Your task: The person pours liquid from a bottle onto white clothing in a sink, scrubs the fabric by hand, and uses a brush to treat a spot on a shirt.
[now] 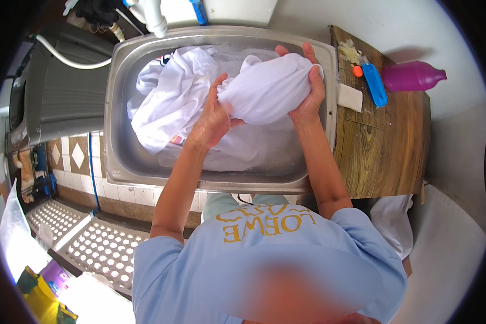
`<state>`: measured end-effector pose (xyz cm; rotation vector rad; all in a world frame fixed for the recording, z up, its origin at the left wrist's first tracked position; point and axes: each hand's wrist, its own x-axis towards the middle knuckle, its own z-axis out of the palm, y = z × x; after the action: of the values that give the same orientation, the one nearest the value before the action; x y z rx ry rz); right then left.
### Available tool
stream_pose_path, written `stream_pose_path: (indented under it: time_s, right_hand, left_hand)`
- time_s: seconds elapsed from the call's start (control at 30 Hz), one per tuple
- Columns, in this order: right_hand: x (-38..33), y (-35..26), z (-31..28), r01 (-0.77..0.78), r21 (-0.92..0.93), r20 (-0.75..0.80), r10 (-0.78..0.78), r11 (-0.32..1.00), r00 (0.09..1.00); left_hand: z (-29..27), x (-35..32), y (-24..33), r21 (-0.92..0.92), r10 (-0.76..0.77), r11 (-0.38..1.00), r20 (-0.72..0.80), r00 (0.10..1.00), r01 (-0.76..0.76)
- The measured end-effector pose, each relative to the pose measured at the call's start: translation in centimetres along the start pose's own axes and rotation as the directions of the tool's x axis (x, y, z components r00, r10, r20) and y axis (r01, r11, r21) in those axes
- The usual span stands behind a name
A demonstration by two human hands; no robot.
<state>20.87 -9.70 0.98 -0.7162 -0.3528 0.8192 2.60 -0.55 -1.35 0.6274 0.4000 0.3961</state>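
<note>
Over the right half of a steel sink [329, 135] I hold up a bunched wet white cloth [267, 92], perhaps a garment. My left hand [215, 116] grips its left end, and my right hand [309, 94] wraps round its right end, with fingertips showing at the far side. More white fabric [173, 92] lies heaped in the left of the sink, with small dark and red patches on it. Cloudy water [221, 159] surrounds it, with pale fabric under the surface.
Right of the sink, a wooden counter [372, 146] bears a white soap bar [350, 98], a blue brush [375, 85], a small orange cap [357, 71] and a purple bottle [413, 76] on its side. A white pipe [154, 19] and blue tube [198, 11] are behind. A grey ribbed tub [70, 81] stands left.
</note>
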Motion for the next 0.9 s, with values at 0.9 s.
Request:
stream_pose_path:
  time_s: [0.9]
  right_hand:
    - [1.1,0.4,0.7,-0.667,-0.548,-0.032,0.785,0.504,0.619]
  left_hand:
    - [9.4,-0.8,-0.8,0.792,0.477,-0.325,0.609,0.634,-0.516]
